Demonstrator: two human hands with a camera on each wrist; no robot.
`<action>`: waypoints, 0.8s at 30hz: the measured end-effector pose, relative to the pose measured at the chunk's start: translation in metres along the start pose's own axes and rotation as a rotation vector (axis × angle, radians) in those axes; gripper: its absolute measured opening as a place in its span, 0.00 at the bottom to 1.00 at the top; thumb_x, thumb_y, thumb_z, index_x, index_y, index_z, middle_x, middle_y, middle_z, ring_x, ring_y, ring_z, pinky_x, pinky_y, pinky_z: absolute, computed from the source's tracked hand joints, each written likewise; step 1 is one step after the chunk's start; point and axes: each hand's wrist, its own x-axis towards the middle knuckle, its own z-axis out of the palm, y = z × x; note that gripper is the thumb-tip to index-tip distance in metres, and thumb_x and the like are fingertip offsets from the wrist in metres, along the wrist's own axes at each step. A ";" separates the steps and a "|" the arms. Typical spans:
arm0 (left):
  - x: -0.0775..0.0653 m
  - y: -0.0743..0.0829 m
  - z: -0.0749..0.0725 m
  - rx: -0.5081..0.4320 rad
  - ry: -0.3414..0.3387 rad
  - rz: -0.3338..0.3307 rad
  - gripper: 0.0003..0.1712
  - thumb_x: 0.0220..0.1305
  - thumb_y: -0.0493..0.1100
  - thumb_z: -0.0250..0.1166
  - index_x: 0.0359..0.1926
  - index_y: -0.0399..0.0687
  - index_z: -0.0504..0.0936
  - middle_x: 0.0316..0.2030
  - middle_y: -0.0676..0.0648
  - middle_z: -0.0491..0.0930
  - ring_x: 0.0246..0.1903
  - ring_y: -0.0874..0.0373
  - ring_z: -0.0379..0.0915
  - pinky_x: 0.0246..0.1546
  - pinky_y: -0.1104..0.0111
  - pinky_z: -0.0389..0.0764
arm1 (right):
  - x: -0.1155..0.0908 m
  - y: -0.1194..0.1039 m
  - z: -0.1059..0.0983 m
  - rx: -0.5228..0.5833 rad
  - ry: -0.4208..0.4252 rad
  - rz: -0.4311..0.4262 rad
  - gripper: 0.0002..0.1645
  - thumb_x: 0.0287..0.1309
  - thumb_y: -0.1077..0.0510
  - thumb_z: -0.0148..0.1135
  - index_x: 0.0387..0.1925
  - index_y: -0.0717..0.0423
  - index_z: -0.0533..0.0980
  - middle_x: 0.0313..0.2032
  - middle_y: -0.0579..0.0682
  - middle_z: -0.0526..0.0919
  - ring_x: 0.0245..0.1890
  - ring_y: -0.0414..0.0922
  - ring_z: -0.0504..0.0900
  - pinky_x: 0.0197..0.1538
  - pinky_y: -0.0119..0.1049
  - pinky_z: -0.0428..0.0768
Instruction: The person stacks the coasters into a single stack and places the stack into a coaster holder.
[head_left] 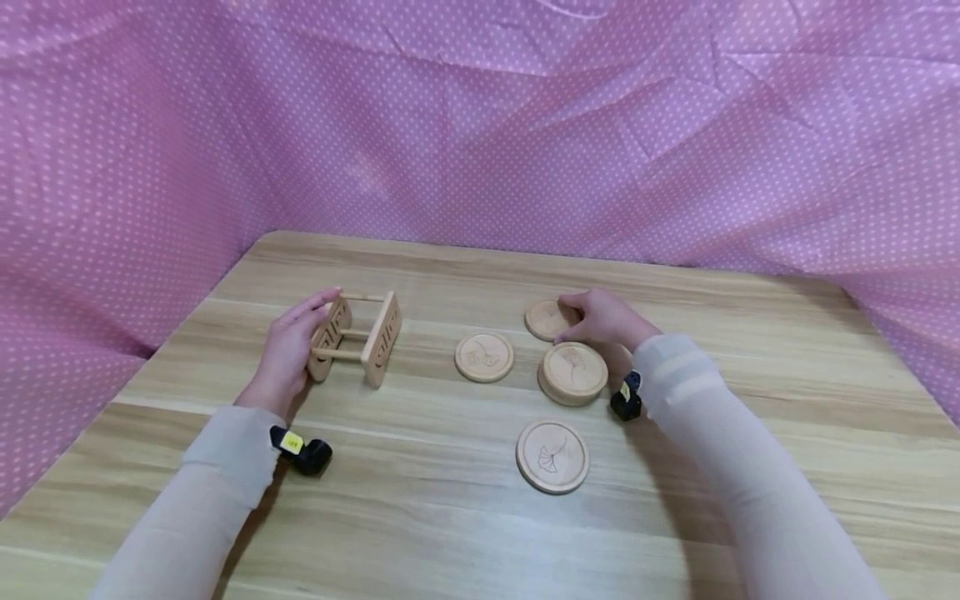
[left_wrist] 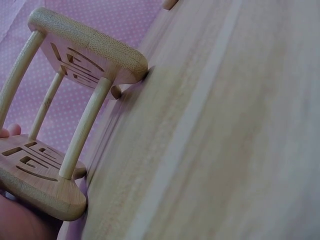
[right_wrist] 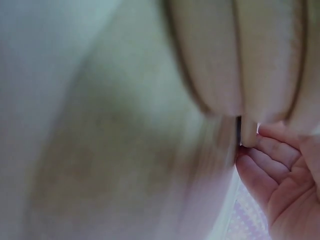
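Observation:
On the left of the table, my left hand (head_left: 288, 350) grips a wooden coaster rack (head_left: 382, 337) by its left end panel. In the left wrist view the rack (left_wrist: 82, 127) shows two cut-out panels joined by round rods, with fingertips (left_wrist: 11, 131) at the near panel's edge. My right hand (head_left: 606, 319) pinches the right side of a round wooden coaster (head_left: 542, 318) at the back. Just in front of that hand stands a short stack of coasters (head_left: 573, 372), the top one engraved with a leaf. The right wrist view shows the stacked edges (right_wrist: 240, 60) close up, partly hiding the hand (right_wrist: 285, 175).
Between rack and stack lies a single engraved coaster (head_left: 484, 357). Another coaster with a leaf drawing (head_left: 552, 457) lies nearer the front. The wooden table (head_left: 375, 517) is backed by a pink dotted cloth (head_left: 480, 150) along its far and side edges.

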 end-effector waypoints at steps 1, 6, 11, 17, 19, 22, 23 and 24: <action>0.000 0.000 0.000 0.006 -0.001 0.001 0.24 0.70 0.48 0.49 0.65 0.53 0.66 0.70 0.53 0.55 0.69 0.53 0.49 0.69 0.58 0.53 | 0.000 0.001 0.000 -0.001 0.003 -0.002 0.23 0.46 0.49 0.71 0.27 0.58 0.67 0.18 0.47 0.62 0.21 0.43 0.63 0.25 0.33 0.64; 0.000 -0.001 0.001 0.012 0.005 -0.002 0.23 0.70 0.48 0.49 0.65 0.53 0.66 0.70 0.53 0.55 0.69 0.53 0.48 0.70 0.59 0.53 | -0.002 0.005 0.001 0.019 0.014 0.007 0.24 0.46 0.49 0.71 0.26 0.57 0.65 0.18 0.45 0.61 0.20 0.42 0.62 0.25 0.33 0.62; 0.000 0.000 0.002 -0.001 0.005 0.004 0.24 0.70 0.47 0.50 0.65 0.51 0.66 0.69 0.54 0.57 0.69 0.54 0.49 0.70 0.61 0.53 | -0.004 0.008 0.001 0.046 0.048 -0.001 0.25 0.45 0.50 0.72 0.25 0.57 0.64 0.17 0.45 0.61 0.19 0.41 0.61 0.24 0.32 0.62; 0.000 0.001 0.003 -0.016 0.002 0.010 0.24 0.70 0.47 0.50 0.65 0.49 0.66 0.69 0.54 0.58 0.68 0.56 0.50 0.69 0.63 0.54 | -0.008 0.008 -0.001 0.070 0.060 0.000 0.26 0.44 0.50 0.72 0.24 0.58 0.62 0.16 0.45 0.58 0.18 0.41 0.59 0.23 0.31 0.60; 0.000 0.001 0.002 -0.017 0.005 0.010 0.24 0.70 0.47 0.50 0.65 0.49 0.66 0.69 0.54 0.58 0.68 0.56 0.51 0.69 0.63 0.55 | -0.008 0.008 -0.002 0.082 0.060 0.015 0.27 0.44 0.50 0.72 0.24 0.59 0.62 0.16 0.45 0.59 0.18 0.41 0.59 0.23 0.32 0.60; 0.000 0.001 0.002 -0.012 0.005 0.005 0.24 0.70 0.47 0.50 0.65 0.50 0.66 0.69 0.53 0.57 0.68 0.55 0.50 0.69 0.62 0.55 | -0.009 0.007 -0.003 0.081 0.061 0.025 0.26 0.44 0.49 0.72 0.25 0.59 0.64 0.17 0.45 0.60 0.20 0.42 0.61 0.25 0.32 0.62; 0.000 0.001 0.001 -0.010 0.005 0.004 0.24 0.70 0.48 0.50 0.65 0.50 0.66 0.69 0.53 0.57 0.68 0.55 0.50 0.69 0.61 0.54 | -0.009 0.007 -0.004 0.085 0.064 0.032 0.24 0.44 0.48 0.72 0.27 0.59 0.67 0.17 0.45 0.62 0.21 0.42 0.62 0.26 0.32 0.64; 0.000 0.002 0.001 -0.009 0.004 0.001 0.24 0.70 0.48 0.50 0.65 0.51 0.66 0.69 0.53 0.57 0.68 0.54 0.50 0.69 0.61 0.54 | -0.009 0.007 -0.004 0.084 0.065 0.040 0.24 0.44 0.48 0.72 0.30 0.59 0.69 0.18 0.45 0.63 0.22 0.42 0.63 0.27 0.33 0.65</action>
